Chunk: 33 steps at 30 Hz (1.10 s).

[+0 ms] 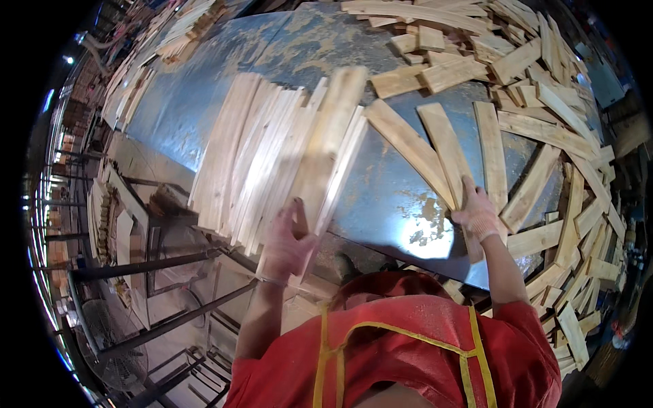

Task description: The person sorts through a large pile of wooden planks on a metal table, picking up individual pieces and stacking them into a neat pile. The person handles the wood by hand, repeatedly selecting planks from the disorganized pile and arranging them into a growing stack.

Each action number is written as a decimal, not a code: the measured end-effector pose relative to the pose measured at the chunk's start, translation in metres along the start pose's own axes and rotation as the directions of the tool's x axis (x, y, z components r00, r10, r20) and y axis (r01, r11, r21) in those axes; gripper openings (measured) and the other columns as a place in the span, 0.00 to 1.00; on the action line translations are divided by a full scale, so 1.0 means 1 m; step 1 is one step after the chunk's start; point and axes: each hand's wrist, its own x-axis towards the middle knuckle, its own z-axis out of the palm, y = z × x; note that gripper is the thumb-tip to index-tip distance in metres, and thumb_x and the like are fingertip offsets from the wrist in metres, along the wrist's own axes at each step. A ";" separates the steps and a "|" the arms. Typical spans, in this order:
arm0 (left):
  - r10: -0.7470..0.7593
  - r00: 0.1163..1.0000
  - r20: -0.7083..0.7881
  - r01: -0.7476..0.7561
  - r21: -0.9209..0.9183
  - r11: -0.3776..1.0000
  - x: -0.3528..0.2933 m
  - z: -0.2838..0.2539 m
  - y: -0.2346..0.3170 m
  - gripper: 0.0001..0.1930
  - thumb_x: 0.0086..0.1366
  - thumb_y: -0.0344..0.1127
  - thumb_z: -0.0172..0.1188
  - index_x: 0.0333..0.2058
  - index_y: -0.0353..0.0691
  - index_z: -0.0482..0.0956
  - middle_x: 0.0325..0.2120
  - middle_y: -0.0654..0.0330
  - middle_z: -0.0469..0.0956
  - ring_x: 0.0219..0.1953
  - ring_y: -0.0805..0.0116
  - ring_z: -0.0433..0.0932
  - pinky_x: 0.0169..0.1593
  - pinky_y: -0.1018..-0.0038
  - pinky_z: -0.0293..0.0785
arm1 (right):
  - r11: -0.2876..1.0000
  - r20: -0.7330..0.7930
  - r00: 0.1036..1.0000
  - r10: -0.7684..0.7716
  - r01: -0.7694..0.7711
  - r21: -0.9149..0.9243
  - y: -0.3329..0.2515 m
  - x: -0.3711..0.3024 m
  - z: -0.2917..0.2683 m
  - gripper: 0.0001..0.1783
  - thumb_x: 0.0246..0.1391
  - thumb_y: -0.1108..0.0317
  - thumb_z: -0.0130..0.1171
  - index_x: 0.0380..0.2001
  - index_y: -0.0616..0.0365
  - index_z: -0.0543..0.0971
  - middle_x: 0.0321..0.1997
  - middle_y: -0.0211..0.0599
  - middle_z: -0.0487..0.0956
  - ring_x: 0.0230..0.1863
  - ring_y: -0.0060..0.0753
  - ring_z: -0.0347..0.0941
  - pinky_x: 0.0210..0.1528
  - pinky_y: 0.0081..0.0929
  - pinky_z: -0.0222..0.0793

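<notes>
Pale wooden boards (235,149) lie side by side in a slanting row on a worn blue metal table (265,44). My left hand (288,238) is over the near end of this row, thumb and fingers apart. A motion-blurred board (333,129) lies at the row's right side, its lower end beside that hand. To the right, my right hand (474,212) grips the near part of another wooden board (442,139), fingers across its top. A slanted board (408,146) is left of it, and one more board (490,149) stands lengthwise to its right.
A jumbled heap of loose boards (537,129) covers the table's right side and far right corner. More stacked boards (190,30) lie at the far left. A dark metal frame (163,265) and a floor fan (115,357) are at the lower left.
</notes>
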 end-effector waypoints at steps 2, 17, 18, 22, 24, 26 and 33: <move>0.066 0.985 -0.158 -0.044 0.136 0.990 0.013 -0.044 -0.028 0.35 0.55 0.32 0.71 0.63 0.37 0.74 0.47 0.45 0.79 0.51 0.43 0.80 0.58 0.53 0.78 | 0.997 0.012 1.000 0.002 -0.002 0.080 0.000 -0.028 0.014 0.63 0.42 0.61 0.76 0.81 0.43 0.56 0.68 0.57 0.73 0.68 0.60 0.73 0.71 0.46 0.72; 0.000 0.831 -0.556 0.122 0.183 0.975 -0.105 -0.070 -0.215 0.37 0.59 0.37 0.72 0.67 0.36 0.74 0.69 0.41 0.69 0.69 0.41 0.71 0.72 0.55 0.69 | 0.894 -0.141 0.989 0.053 0.016 0.448 -0.161 -0.078 0.149 0.64 0.47 0.50 0.76 0.82 0.51 0.52 0.75 0.64 0.65 0.74 0.63 0.66 0.74 0.51 0.66; -0.025 0.834 -0.550 0.139 0.166 0.976 -0.116 -0.066 -0.224 0.37 0.59 0.37 0.72 0.68 0.36 0.74 0.69 0.41 0.69 0.70 0.41 0.70 0.72 0.55 0.69 | 0.911 -0.193 0.981 0.020 0.061 0.407 -0.188 -0.077 0.151 0.66 0.45 0.46 0.77 0.81 0.50 0.53 0.77 0.65 0.62 0.75 0.67 0.65 0.75 0.52 0.65; -0.190 0.850 -0.492 0.212 -0.012 0.977 -0.120 -0.049 -0.237 0.39 0.58 0.39 0.73 0.67 0.33 0.73 0.70 0.36 0.67 0.69 0.35 0.70 0.72 0.54 0.69 | 0.985 -0.184 0.980 0.075 -0.044 0.166 -0.263 -0.081 0.155 0.67 0.42 0.41 0.79 0.80 0.48 0.55 0.84 0.58 0.50 0.78 0.69 0.58 0.74 0.57 0.63; -0.336 0.856 -0.393 0.317 -0.115 0.941 -0.118 -0.038 -0.236 0.42 0.60 0.43 0.71 0.71 0.35 0.70 0.72 0.39 0.66 0.70 0.37 0.71 0.71 0.57 0.69 | 0.987 -0.176 0.979 0.098 -0.074 0.142 -0.271 -0.080 0.158 0.67 0.41 0.43 0.80 0.81 0.47 0.54 0.85 0.56 0.49 0.79 0.68 0.57 0.75 0.57 0.62; -0.483 0.834 -0.266 0.335 -0.452 0.827 -0.119 -0.015 -0.264 0.42 0.63 0.47 0.70 0.73 0.38 0.69 0.72 0.45 0.67 0.67 0.42 0.73 0.69 0.58 0.71 | 0.986 -0.194 0.978 0.072 -0.040 0.164 -0.269 -0.075 0.156 0.66 0.41 0.44 0.80 0.79 0.46 0.55 0.83 0.54 0.53 0.78 0.66 0.58 0.73 0.59 0.63; -0.662 0.732 0.159 0.208 -0.978 -0.005 -0.066 0.004 -0.287 0.26 0.74 0.59 0.64 0.61 0.50 0.80 0.55 0.61 0.79 0.52 0.58 0.79 0.58 0.61 0.77 | 0.029 0.037 0.992 0.119 -0.041 0.999 -0.208 0.009 0.178 0.47 0.55 0.60 0.76 0.72 0.62 0.63 0.55 0.46 0.77 0.48 0.39 0.79 0.45 0.34 0.76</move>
